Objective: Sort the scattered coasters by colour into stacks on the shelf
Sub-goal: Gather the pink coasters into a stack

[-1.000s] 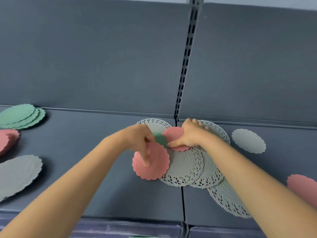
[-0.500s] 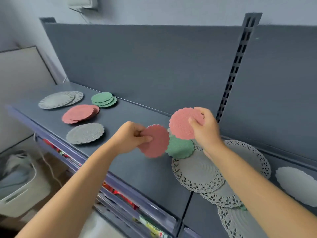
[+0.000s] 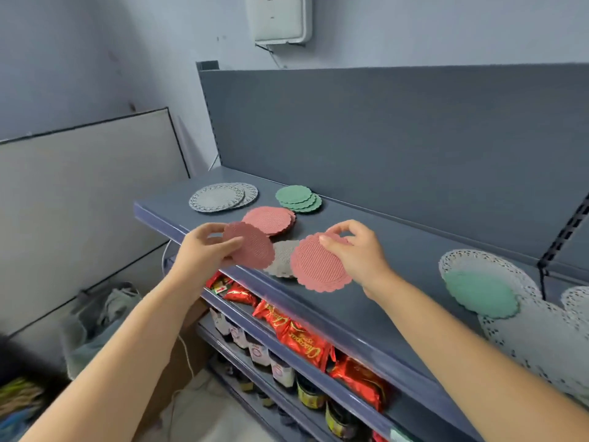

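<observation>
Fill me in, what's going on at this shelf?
A person is sorting coasters by colour. The left hand pinches one pink coaster, the right hand a second pink coaster, both above the shelf near the pink stack. The green stack and grey stack sit behind it. A loose green coaster lies on white doilies at right.

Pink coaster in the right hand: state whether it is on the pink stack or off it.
Off it. The right hand pinches the pink coaster by its edge, short of the pink stack.
</observation>
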`<state>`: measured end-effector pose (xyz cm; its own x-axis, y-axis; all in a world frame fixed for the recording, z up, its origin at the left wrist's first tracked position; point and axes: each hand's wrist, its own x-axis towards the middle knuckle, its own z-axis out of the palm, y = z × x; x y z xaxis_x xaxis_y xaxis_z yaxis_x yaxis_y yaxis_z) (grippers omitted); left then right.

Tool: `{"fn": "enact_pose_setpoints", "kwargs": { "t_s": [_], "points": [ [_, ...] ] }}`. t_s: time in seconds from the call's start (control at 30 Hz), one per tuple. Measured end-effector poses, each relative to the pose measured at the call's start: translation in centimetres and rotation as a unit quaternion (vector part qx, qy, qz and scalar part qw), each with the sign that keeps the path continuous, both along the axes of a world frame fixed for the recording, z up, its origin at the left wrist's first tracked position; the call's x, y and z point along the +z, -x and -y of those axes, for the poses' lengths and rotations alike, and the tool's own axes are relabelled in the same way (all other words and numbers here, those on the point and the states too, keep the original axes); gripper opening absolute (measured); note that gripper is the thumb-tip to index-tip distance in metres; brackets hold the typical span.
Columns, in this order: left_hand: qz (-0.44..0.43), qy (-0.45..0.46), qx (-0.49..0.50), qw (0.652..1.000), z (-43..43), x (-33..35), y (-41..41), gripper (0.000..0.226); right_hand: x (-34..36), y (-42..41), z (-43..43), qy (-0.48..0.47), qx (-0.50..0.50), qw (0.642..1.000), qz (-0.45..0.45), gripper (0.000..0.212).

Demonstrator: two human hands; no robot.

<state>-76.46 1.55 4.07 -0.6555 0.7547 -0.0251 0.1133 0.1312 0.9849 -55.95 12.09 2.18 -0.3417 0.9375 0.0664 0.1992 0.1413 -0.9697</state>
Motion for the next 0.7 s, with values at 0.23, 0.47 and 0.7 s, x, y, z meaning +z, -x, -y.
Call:
{"fn": "enact_pose_setpoints", "kwargs": {
  "t_s": [0.23,0.47,0.7],
  "points": [
    [0.098,-0.001,-0.050,0.994,-5.3,-1.5,7.9,0.034,-0.8,6.0,0.0,0.043,-0.086,0.995,-0.008,0.014],
    [-0.088,0.070,-0.179,0.977,-13.4,-2.4,12.1,0.040,-0.3,9.9,-5.4,0.064,-0.133,0.988,-0.052,0.034],
    [-0.316,0.141,-0.363,0.865,-18.3,-2.0,14.6,0.043,-2.0,14.7,-10.5,0.111,-0.157,0.980,-0.043,0.035]
  ]
}}
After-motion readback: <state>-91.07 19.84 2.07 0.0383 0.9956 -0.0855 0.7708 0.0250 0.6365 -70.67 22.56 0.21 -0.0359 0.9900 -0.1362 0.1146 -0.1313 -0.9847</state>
